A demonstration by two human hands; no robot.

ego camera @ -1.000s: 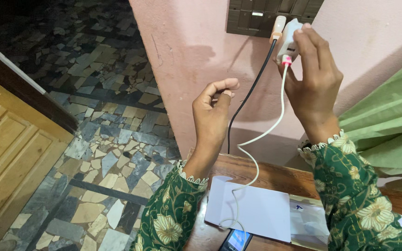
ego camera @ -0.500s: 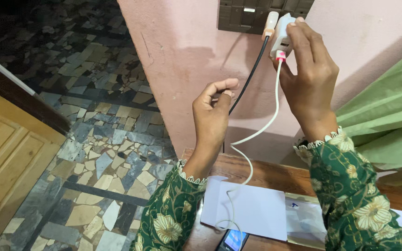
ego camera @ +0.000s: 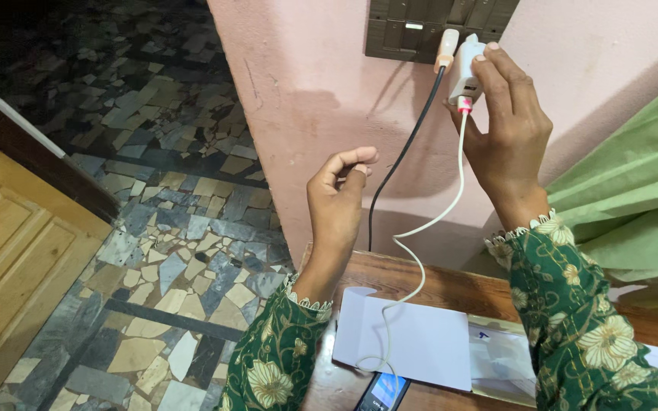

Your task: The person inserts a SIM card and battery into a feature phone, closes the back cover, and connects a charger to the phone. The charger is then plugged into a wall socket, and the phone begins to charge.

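My right hand (ego camera: pixel 508 137) grips a white charger adapter (ego camera: pixel 465 74) and holds it against a dark wall socket panel (ego camera: pixel 420 29) on the pink wall. A white cable (ego camera: pixel 451 198) with a pink connector hangs from the adapter and runs down to a phone (ego camera: pixel 384 393) at the bottom edge. My left hand (ego camera: pixel 335 202) is raised in front of the wall, fingers loosely curled, holding nothing. A black cord (ego camera: pixel 394 175) with a beige plug (ego camera: pixel 445 47) sits in the panel just left of the adapter.
A wooden table (ego camera: pixel 451 285) below carries a white envelope (ego camera: pixel 420 342) and other papers. Green cloth (ego camera: pixel 634 198) hangs at the right. A patterned stone floor (ego camera: pixel 169 228) and a wooden door (ego camera: pixel 17 251) lie to the left.
My left hand has dropped a little and its fingers have loosened. My right hand still holds the adapter at the socket panel; the view shifted slightly.
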